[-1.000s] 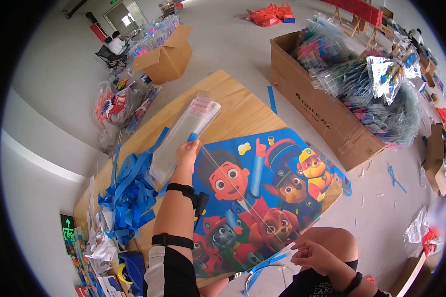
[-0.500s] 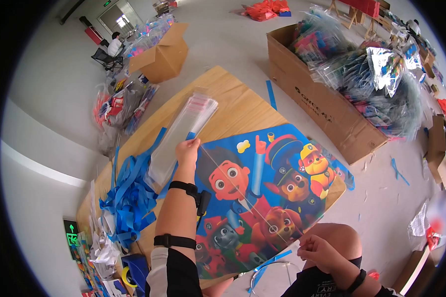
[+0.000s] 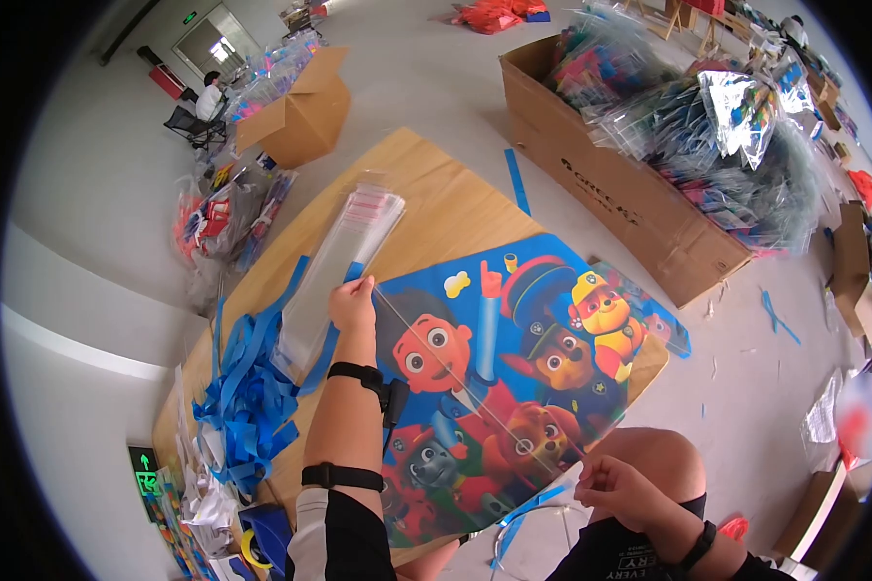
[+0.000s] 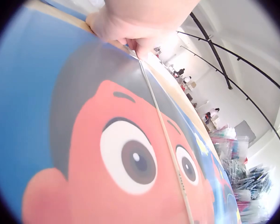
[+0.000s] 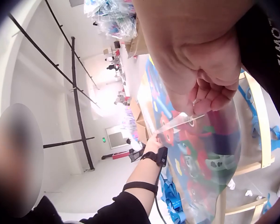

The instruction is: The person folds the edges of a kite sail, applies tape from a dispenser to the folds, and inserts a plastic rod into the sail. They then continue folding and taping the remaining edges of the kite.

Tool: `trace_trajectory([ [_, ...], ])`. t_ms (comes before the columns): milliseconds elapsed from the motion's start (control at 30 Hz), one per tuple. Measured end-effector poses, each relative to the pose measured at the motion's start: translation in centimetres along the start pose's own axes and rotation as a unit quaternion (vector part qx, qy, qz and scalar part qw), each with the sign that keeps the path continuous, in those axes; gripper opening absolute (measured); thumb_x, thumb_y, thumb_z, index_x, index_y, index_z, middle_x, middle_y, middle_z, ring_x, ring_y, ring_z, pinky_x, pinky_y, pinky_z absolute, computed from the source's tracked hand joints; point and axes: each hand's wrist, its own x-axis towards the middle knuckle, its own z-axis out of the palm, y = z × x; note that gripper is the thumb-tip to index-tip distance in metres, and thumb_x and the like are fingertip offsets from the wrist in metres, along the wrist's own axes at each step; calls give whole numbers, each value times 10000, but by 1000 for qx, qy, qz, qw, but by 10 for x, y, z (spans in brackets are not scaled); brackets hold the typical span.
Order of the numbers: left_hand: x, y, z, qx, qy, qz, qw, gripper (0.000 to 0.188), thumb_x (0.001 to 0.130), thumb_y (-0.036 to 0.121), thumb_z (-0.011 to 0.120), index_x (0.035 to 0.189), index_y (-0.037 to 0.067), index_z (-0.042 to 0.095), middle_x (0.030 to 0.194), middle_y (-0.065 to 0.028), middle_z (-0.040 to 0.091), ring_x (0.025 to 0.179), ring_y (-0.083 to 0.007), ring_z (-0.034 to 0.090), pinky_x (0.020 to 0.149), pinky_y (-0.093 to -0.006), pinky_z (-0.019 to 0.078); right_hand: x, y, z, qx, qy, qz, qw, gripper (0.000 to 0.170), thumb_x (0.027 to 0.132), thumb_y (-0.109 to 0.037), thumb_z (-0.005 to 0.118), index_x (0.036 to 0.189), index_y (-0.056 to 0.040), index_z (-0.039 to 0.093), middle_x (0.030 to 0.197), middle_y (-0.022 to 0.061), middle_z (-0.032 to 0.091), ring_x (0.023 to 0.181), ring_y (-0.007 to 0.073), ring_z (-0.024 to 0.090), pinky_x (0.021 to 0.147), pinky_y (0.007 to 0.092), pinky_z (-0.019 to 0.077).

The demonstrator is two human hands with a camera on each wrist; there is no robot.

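A cartoon-printed kite (image 3: 543, 358) lies over the wooden table, its lower part reaching past the near edge towards my knee. Down its middle runs a thin pale rod (image 4: 164, 128) with a small ring (image 3: 523, 446) on it. At the upper corner my left hand (image 3: 354, 305) pinches the kite where the rod ends; in the left wrist view those fingers (image 4: 130, 44) are bent over that tip. By the opposite corner my right hand (image 3: 618, 489) has curled fingers and pinches the rod's near end, seen closer in the right wrist view (image 5: 205, 93).
A stack of clear plastic sleeves (image 3: 334, 261) lies beside my left hand on the table (image 3: 426, 184). Tangled blue ribbons (image 3: 247, 407) spread left of it. A large carton (image 3: 610, 198) full of bagged goods stands beyond the table. Yellow tape (image 3: 254, 549) is near the left edge.
The head view has turned slightly, so the surroundings sit further left and higher. My right-hand fingers have drawn in more tightly by the lower corner. The left hand keeps its pinch.
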Motion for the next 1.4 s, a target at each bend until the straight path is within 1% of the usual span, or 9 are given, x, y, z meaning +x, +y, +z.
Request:
trace_trajectory([
  [133,1,-3,0,4,15,27,1000,307,842,338,793,979,65,817,874,-95,785,812,-245,751,757,-359,566,0,-2,1,6,-4,1,1000,269,927,-16,748,1122,-20,563,988,43,659,930,110,648,844,249,533],
  [633,-9,-4,8,18,62,63,996,177,841,221,831,932,72,806,940,-55,722,823,-212,730,757,-355,571,1,2,-2,-4,-2,-8,1000,251,938,-22,741,1112,-22,559,1004,41,666,932,99,657,854,235,542],
  [733,-9,-4,10,17,85,80,993,144,849,137,828,910,11,796,859,-72,769,774,-151,717,742,-287,566,1,3,-2,0,0,-10,1000,255,936,-22,744,1111,-23,558,1007,42,668,936,97,657,856,236,542],
  [833,-14,9,6,23,70,73,995,273,847,139,833,1076,10,759,855,-63,758,766,-151,705,741,-296,561,1,3,-1,11,1,-14,1000,254,936,-24,745,1109,-21,559,1006,40,665,936,96,655,854,233,541],
  [900,-21,21,3,35,127,9,991,457,843,145,840,1248,27,663,866,-54,745,768,-162,696,739,-316,556,1,3,-2,11,2,-12,1000,255,935,-28,748,1106,-20,560,1004,39,662,935,96,655,849,231,541],
  [1000,-12,11,4,15,89,2,996,555,845,144,840,1324,49,575,873,-54,733,775,-179,691,748,-337,552,0,3,-1,9,6,-7,1000,260,932,-39,758,1100,-15,561,997,36,653,934,96,653,837,227,541],
  [1133,-8,4,5,41,79,-15,996,478,849,234,831,1255,98,618,854,-23,730,826,-208,707,805,-397,536,1,3,-1,-21,12,-4,1000,276,924,-58,774,1095,-9,563,985,32,641,926,92,648,820,224,538],
  [1333,3,8,-11,12,44,-29,999,358,911,182,754,1226,74,622,1045,-87,720,973,-234,692,843,-401,534,7,13,-5,-74,9,-29,997,309,932,-87,767,1143,-6,557,981,36,657,914,90,641,753,220,509],
  [1400,-7,7,-23,-158,67,142,975,289,943,120,697,1214,47,625,1067,-109,701,980,-243,682,835,-392,533,6,12,-3,-67,0,-37,997,327,935,-91,761,1171,-10,549,989,43,665,911,94,640,751,227,504],
])
